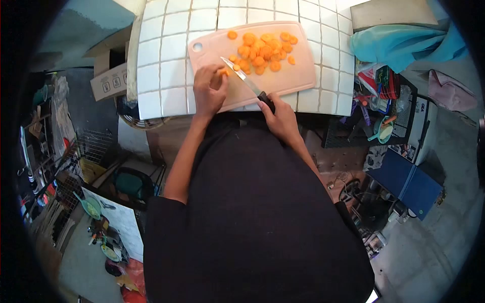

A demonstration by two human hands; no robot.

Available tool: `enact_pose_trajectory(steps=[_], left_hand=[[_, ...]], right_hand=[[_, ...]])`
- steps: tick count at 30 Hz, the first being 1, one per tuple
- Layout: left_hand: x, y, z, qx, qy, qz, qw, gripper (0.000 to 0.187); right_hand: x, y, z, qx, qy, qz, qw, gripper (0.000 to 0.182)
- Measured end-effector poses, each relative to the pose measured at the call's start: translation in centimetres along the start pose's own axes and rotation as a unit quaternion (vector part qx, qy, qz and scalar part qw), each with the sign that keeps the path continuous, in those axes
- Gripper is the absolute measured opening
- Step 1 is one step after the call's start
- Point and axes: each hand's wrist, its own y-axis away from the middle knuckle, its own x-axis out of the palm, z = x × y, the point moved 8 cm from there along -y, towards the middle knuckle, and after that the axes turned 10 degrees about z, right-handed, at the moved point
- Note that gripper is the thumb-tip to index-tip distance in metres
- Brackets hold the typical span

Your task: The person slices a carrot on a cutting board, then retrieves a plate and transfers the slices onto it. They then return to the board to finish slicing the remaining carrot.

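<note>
A pink cutting board lies on the white tiled counter, with a pile of orange carrot slices over its upper middle. My right hand grips the black handle of a kitchen knife. Its blade points up and left across the board, and small slices rest beside the tip. At the board's left side, my left hand has its fingers closed around a short carrot piece, which they partly cover.
The tiled counter extends around the board. To the right are a turquoise cloth and a black rack of mixed items, including a green strainer. A cardboard box stands to the left.
</note>
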Motion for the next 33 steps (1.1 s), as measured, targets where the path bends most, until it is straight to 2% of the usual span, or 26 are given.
enact_pose_trajectory(steps=[1, 3, 8, 12, 14, 18, 19, 20, 21, 23, 27, 30, 33], left_hand=[[-0.3, 0.0, -0.6, 0.021, -0.019, -0.018, 0.999, 0.025], [-1.3, -0.2, -1.7, 0.043, -0.041, -0.034, 0.998, 0.028], [0.2, 0.0, -4.7, 0.140, -0.177, 0.085, 0.970, 0.036], [1.1, -0.5, -4.7, 0.140, -0.208, 0.118, 0.961, 0.041], [1.1, -0.9, -5.1, 0.144, -0.209, 0.117, 0.960, 0.041], [0.4, -1.2, -4.4, 0.122, -0.175, 0.090, 0.973, 0.041], [0.1, -1.3, -3.9, 0.099, -0.150, 0.069, 0.981, 0.038], [-0.4, -1.4, -3.4, 0.076, -0.125, 0.047, 0.988, 0.036], [-0.4, -1.4, -3.3, 0.075, -0.125, 0.048, 0.988, 0.036], [-0.9, -1.2, -2.6, 0.037, -0.109, 0.028, 0.993, 0.032], [-1.0, -0.3, -1.5, 0.015, -0.122, 0.012, 0.992, 0.027], [-0.9, 0.2, -0.8, 0.003, -0.081, 0.012, 0.997, 0.022], [-0.4, 0.7, -0.9, 0.017, -0.068, 0.005, 0.997, 0.021]], right_hand=[[-0.8, 0.3, 0.8, -0.018, 0.017, -0.041, 0.999, 0.032], [-1.4, 0.6, 1.4, -0.018, 0.031, -0.047, 0.998, 0.031], [-2.1, 0.7, 2.0, -0.025, 0.079, -0.063, 0.995, 0.031], [-2.1, 0.7, 2.3, -0.050, 0.092, -0.093, 0.990, 0.031], [-2.1, 0.7, 1.7, -0.024, 0.047, -0.082, 0.995, 0.030], [-0.9, 0.1, -0.9, -0.040, -0.034, -0.074, 0.996, 0.029], [0.7, -0.3, -2.5, 0.002, -0.213, 0.010, 0.977, 0.029], [2.2, -0.4, -2.5, 0.044, -0.383, 0.094, 0.918, 0.031], [1.9, -0.2, -2.1, 0.046, -0.383, 0.094, 0.918, 0.031], [2.6, 0.6, -1.1, 0.094, -0.489, 0.166, 0.851, 0.034], [3.6, -0.1, -1.8, 0.094, -0.462, 0.156, 0.868, 0.038], [4.0, -0.7, -1.3, 0.081, -0.426, 0.155, 0.888, 0.038], [4.7, -0.6, -1.4, 0.084, -0.399, 0.144, 0.902, 0.038]])
